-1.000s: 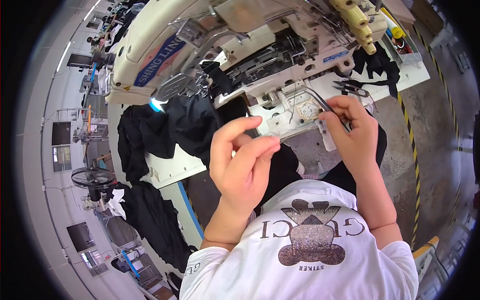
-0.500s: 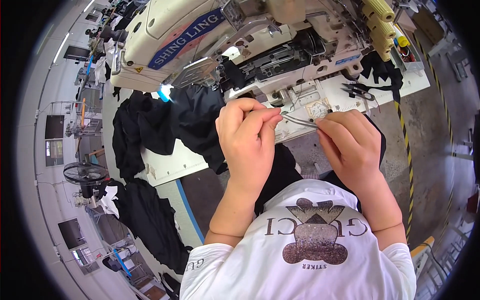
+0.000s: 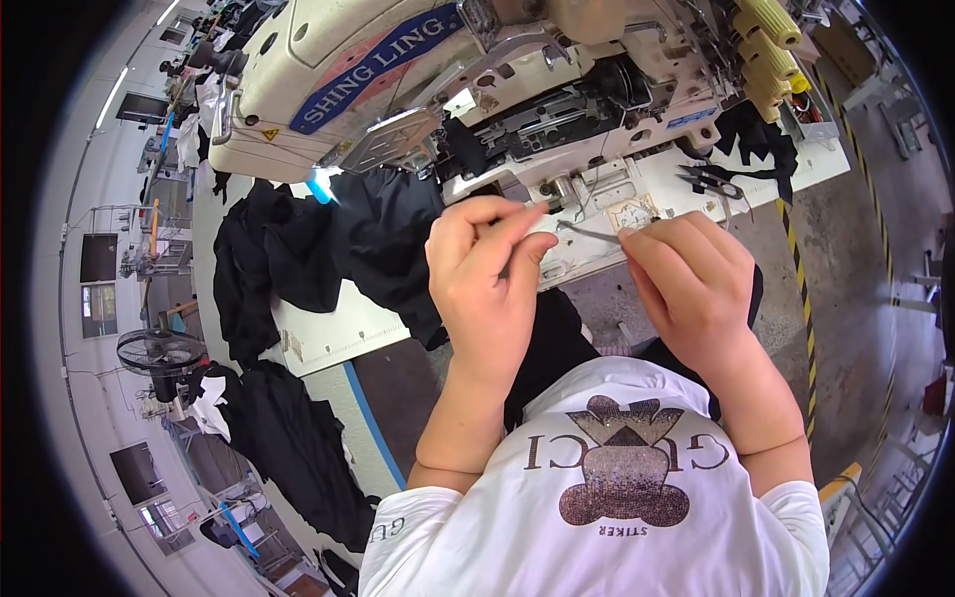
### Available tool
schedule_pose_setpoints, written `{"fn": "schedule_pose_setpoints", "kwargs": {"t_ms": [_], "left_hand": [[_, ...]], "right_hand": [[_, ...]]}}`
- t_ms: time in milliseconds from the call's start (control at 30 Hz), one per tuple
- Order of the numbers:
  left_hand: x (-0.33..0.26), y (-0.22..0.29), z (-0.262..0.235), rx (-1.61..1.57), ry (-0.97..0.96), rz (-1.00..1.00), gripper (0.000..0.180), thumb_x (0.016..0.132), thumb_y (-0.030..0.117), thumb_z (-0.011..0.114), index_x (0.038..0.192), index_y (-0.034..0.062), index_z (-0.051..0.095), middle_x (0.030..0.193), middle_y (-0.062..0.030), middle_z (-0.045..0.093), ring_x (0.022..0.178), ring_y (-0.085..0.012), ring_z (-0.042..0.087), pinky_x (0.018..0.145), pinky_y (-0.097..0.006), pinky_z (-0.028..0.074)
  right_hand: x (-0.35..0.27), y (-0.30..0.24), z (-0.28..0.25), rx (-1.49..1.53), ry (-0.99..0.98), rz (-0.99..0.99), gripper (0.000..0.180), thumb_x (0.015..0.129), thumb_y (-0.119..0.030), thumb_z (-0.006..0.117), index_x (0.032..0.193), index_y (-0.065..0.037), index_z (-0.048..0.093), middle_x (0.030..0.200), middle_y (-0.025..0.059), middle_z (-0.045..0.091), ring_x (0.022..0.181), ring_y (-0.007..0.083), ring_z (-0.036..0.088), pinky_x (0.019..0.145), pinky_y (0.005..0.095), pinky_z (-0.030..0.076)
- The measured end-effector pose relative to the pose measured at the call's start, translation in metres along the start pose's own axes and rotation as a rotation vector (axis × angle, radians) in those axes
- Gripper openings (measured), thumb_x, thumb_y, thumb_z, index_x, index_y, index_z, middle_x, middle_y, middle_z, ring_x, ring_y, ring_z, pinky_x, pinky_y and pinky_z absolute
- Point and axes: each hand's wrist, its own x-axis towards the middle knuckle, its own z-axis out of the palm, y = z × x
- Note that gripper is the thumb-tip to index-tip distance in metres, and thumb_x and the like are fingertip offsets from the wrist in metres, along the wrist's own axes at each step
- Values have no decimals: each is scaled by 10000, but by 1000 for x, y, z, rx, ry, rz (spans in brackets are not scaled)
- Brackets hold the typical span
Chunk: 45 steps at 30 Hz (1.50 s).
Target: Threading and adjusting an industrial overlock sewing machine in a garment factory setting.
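In front of the sewing machine (image 3: pixel 567 109) my two hands are raised close together. Thin metal tweezers (image 3: pixel 589 234) are pinched in my right hand (image 3: pixel 696 269), their slender end reaching left toward my other hand. My left hand (image 3: pixel 482 279) is nearest that end, with a gap between thumb and forefinger and the other fingers curled. Its forefinger is smeared by motion, and any thread there is too fine to make out. Black fabric (image 3: pixel 383 229) lies left of my left hand, beneath the machine's lit head.
Small snips (image 3: pixel 711 181) lie on the white tabletop (image 3: pixel 816 169) to the right, near black cloth scraps (image 3: pixel 751 139). Yellowish thread-cone holders (image 3: pixel 768 50) stand at upper right. More black garments (image 3: pixel 288 448) are piled at left, and a black fan (image 3: pixel 159 350) stands beyond.
My left thumb and forefinger have come apart, away from the tweezers' end. The tweezers are still in my right hand, which has shifted only slightly. The view has tilted a little.
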Motion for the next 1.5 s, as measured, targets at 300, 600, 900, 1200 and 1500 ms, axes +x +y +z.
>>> {"fn": "schedule_pose_setpoints", "kwargs": {"t_ms": [300,600,900,1200,1500], "left_hand": [[-7,-27,-4,8,-19,-26,222,822,129,763,1024,41,737,1002,-62,641,860,-161,574,718,-261,461],[-14,-41,7,-61,-78,-34,143,792,69,733,935,65,724,963,-32,654,871,-217,580,799,-332,417],[4,-44,18,-44,-79,53,115,799,83,716,913,71,727,943,-41,658,862,-236,586,782,-354,420],[40,-42,41,26,-87,157,84,815,103,695,887,72,726,924,-41,652,866,-258,586,773,-379,427],[60,-39,77,158,-104,341,188,815,103,692,1000,83,719,1000,-49,592,943,-263,538,829,-404,399]], "right_hand": [[19,26,5,-332,-66,152,139,726,-70,686,753,-80,550,708,55,534,666,233,587,561,354,471],[24,30,26,-421,-158,282,83,768,-59,633,749,-55,553,692,101,580,682,292,627,599,402,504],[34,24,23,-497,-275,374,62,829,-79,630,812,-24,608,749,132,635,684,344,635,613,425,507],[32,22,26,-508,-321,370,93,700,4,626,776,-13,576,719,156,634,684,331,668,609,407,536],[-5,31,11,-226,-164,494,94,852,-111,628,818,-43,573,752,116,624,697,331,633,621,420,496]]}}
